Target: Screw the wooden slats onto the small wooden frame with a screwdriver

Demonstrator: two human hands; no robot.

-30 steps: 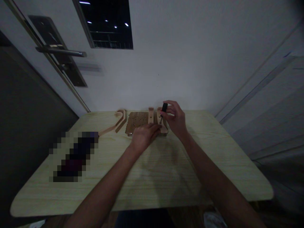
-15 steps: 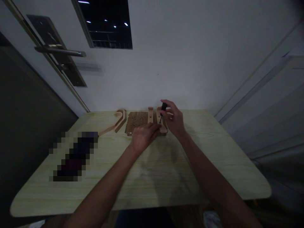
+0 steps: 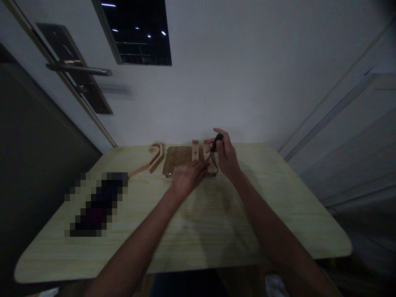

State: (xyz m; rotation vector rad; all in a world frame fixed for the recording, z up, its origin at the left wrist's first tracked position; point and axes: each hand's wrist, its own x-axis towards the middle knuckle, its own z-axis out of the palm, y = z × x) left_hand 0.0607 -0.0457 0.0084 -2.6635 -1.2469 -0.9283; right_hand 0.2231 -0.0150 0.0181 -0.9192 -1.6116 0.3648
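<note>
A screwdriver (image 3: 217, 142) with a black handle leans in my right hand (image 3: 228, 155), tilted with its shaft pointing down and left. Its tip meets the right-hand one of two pale wooden brackets (image 3: 212, 167) that lie across a brown board (image 3: 177, 156). My left hand (image 3: 188, 173) rests over the board's front edge, palm down. Its fingers are together and reach to the screwdriver's tip. What they pinch there, if anything, is too small to make out. The other wooden bracket (image 3: 195, 150) stands just left, partly covered by my left hand.
To the left on the light wooden table (image 3: 278, 231) lies a hooked wooden piece (image 3: 157, 159) with a thin stick near it. A pixelated dark object (image 3: 102, 202) lies farther left. Behind the table rises a white door (image 3: 235, 82) with a metal handle (image 3: 83, 70).
My right hand has shifted its grip, and the screwdriver's handle now leans farther right. My left hand has stayed on the board.
</note>
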